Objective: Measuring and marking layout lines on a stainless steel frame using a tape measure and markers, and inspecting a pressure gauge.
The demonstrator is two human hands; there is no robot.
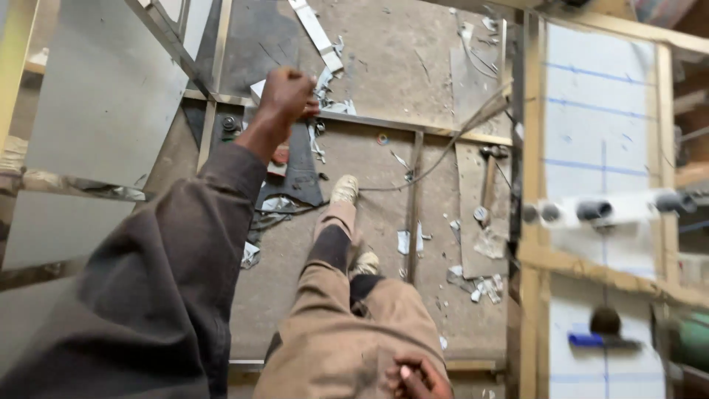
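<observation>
Left hand (286, 94) clenched on the metal frame bar (384, 124), steadying it. Right hand (415, 377) rests loosely on thigh, empty. Hammer (489, 181) lies nearby on floor (384, 59).

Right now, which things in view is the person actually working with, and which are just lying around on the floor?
In hand:
- left hand, fist closed on the metal frame bar
- right hand, resting on the thigh

Lying about:
- hammer on the floor
- metal scraps
- white strip
- grey sheet panel
- cable
</observation>
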